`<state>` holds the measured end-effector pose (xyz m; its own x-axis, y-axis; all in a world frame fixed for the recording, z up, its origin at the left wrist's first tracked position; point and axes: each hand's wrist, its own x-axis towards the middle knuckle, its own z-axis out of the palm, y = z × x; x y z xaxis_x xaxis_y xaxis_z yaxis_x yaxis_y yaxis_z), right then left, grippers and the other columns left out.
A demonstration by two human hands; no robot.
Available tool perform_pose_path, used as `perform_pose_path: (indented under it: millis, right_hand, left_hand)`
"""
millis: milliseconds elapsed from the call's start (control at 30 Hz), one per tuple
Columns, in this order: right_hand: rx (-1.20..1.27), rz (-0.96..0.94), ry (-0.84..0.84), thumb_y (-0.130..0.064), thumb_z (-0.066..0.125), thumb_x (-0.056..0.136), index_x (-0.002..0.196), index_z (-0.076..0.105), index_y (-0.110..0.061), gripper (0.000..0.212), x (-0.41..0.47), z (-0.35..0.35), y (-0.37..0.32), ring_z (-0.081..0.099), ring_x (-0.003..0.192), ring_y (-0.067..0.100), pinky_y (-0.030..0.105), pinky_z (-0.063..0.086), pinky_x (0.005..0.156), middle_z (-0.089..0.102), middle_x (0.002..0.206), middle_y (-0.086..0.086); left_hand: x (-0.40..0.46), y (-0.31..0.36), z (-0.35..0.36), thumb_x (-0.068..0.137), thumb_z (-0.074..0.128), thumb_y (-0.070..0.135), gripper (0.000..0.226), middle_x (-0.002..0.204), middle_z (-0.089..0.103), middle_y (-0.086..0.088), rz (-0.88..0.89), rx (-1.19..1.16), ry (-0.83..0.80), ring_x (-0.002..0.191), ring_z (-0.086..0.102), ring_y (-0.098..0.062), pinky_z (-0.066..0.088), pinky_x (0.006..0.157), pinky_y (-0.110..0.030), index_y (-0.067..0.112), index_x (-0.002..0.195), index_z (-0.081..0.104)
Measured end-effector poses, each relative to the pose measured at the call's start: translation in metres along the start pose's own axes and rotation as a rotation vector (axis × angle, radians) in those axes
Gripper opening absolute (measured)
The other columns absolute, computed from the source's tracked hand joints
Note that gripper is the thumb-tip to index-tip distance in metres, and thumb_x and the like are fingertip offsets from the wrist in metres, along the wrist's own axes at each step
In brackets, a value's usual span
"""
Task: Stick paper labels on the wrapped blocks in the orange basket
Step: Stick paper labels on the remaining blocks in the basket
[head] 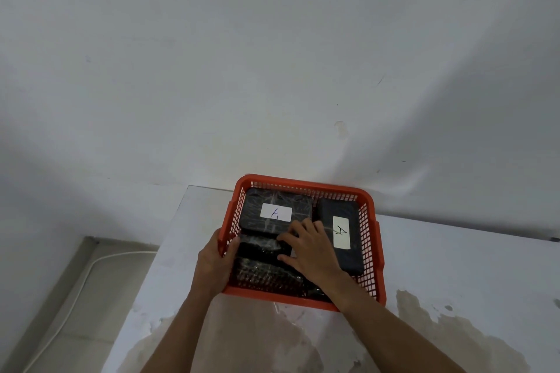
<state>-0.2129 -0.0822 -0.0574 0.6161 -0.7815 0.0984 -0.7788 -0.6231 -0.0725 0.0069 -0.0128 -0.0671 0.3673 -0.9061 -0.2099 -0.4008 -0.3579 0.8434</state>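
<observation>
Here, head view: the basket [375,263] sits lower centre of the frame on the table [454,266], against the wall [272,54]. Inside, dark wrapped blocks: the upper-left block [257,215] bears a white label [276,212] marked "A"; the right block [325,212] bears a second label [341,232]; two bare blocks [260,247] lie lower left. Your left hand [213,263] grips the basket's left rim, fingers curled over it. Your right hand [312,251] lies flat in the middle, fingers spread, pressing down on a block.
</observation>
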Motion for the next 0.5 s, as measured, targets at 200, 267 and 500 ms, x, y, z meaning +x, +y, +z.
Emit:
perform_pose_path:
  millis: [200,267,500]
  right_hand:
    - [0.076,-0.013,0.021,-0.053,0.062,0.084,0.108,0.068,-0.029,0.034,0.0021,0.0012,0.0005,0.048,0.095,0.02,0.039,0.04,0.088,0.056,0.102,-0.005]
    - [0.111,-0.016,0.017,-0.054,0.059,0.086,0.106,0.071,-0.029,0.034,0.004,-0.002,0.0026,0.047,0.094,0.019,0.039,0.038,0.087,0.057,0.1,-0.006]
    - [0.142,-0.014,-0.014,-0.053,0.054,0.09,0.109,0.072,-0.03,0.034,0.0062,-0.0054,0.0079,0.044,0.094,0.019,0.037,0.034,0.087,0.053,0.099,-0.004]
  left_hand:
    - [0.0013,-0.0025,0.0007,0.085,0.049,0.058,0.055,0.109,0.064,0.002,-0.006,-0.009,-0.007,0.093,0.064,-0.018,0.053,0.075,-0.031,0.024,0.129,0.046]
    - [0.0017,-0.0026,0.0009,0.086,0.048,0.058,0.055,0.11,0.064,0.001,-0.005,-0.006,-0.004,0.093,0.064,-0.019,0.053,0.076,-0.032,0.024,0.129,0.046]
    - [0.0028,-0.0038,0.0015,0.086,0.047,0.058,0.056,0.11,0.064,0.001,-0.006,-0.003,0.0,0.094,0.064,-0.02,0.053,0.078,-0.033,0.023,0.129,0.046]
